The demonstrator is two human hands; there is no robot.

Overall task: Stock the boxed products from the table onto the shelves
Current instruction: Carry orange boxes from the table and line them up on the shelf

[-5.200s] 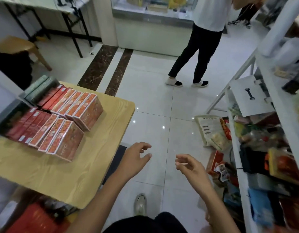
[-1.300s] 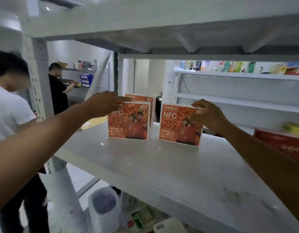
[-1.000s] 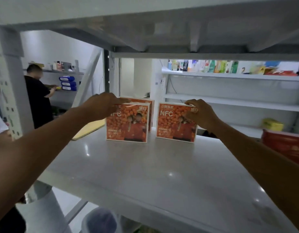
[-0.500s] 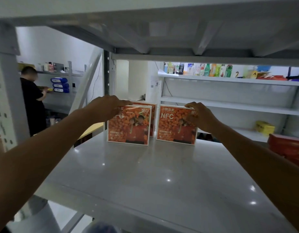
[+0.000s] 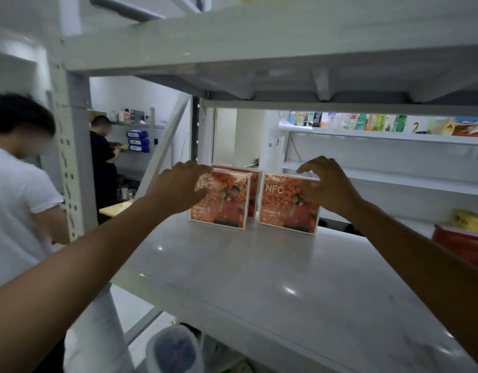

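Note:
Two orange NFC boxes stand upright side by side at the back of the grey shelf (image 5: 259, 275): the left box (image 5: 227, 205) and the right box (image 5: 279, 208). A third orange box (image 5: 255, 184) stands behind the left one, mostly hidden. My left hand (image 5: 178, 188) hovers in front of the left box's upper left corner, fingers loosely spread, holding nothing. My right hand (image 5: 328, 184) hovers before the right box's upper right corner, its fingers bent loosely above the top edge without gripping it.
The upper shelf board (image 5: 259, 49) hangs low overhead. A perforated upright post (image 5: 71, 162) stands at left, with a person in a white shirt (image 5: 14, 205) beside it. A red box (image 5: 461, 246) and yellow box (image 5: 469, 220) sit at right. A plastic container (image 5: 176, 351) stands below.
Both hands have let go of the box tops and pulled back slightly toward me. The two front boxes stay standing on the shelf. The view has tilted, bringing the person in white back in.

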